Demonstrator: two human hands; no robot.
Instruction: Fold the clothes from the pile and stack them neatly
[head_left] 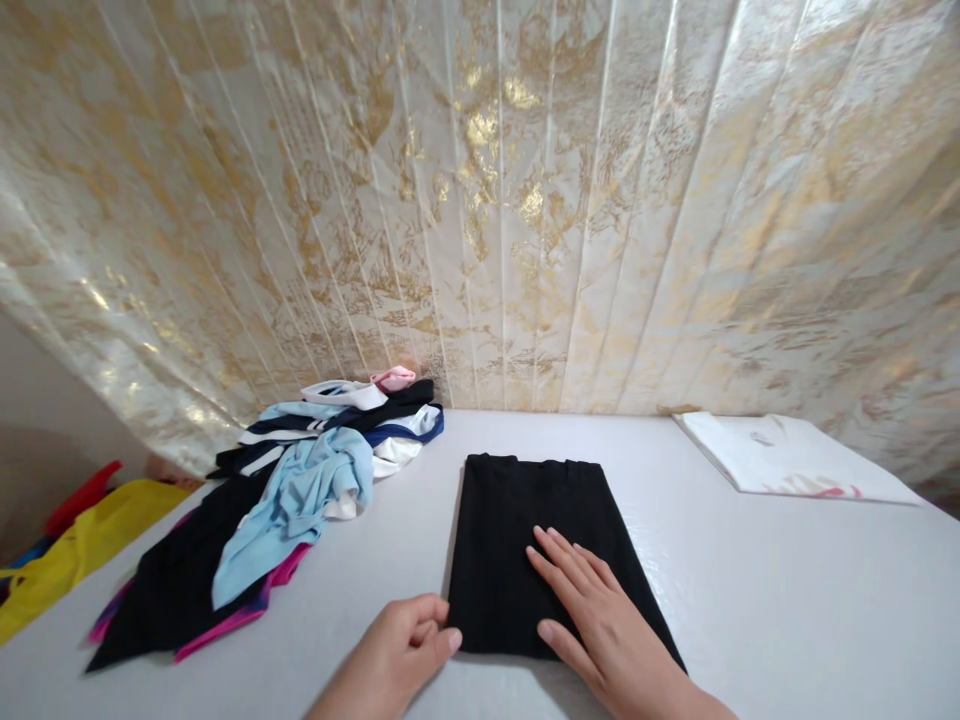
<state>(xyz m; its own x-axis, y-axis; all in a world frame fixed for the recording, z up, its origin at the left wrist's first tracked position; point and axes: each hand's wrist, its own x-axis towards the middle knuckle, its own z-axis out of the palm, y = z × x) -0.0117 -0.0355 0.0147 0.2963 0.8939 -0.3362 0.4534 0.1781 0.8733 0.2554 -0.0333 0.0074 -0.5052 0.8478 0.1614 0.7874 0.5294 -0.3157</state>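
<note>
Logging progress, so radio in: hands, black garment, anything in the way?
Left hand at near left corner of black garment, grip unclear. Right hand open on it. Garment lies folded. Clothes heap left, white shirt right, both clear of it.

Domestic-looking interior, probably a room in a home, as indicated by the gold-patterned curtain (480, 220) behind a white table (787, 600) bearing heaped everyday clothes (296, 510), a folded black garment (506, 550) and a white one (795, 460).

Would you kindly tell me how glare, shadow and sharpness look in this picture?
Head view: bright glints on the curtain; head view: a soft shadow on the table along the near edge of the black cloth; head view: the print on the white shirt too soft to read.
</note>
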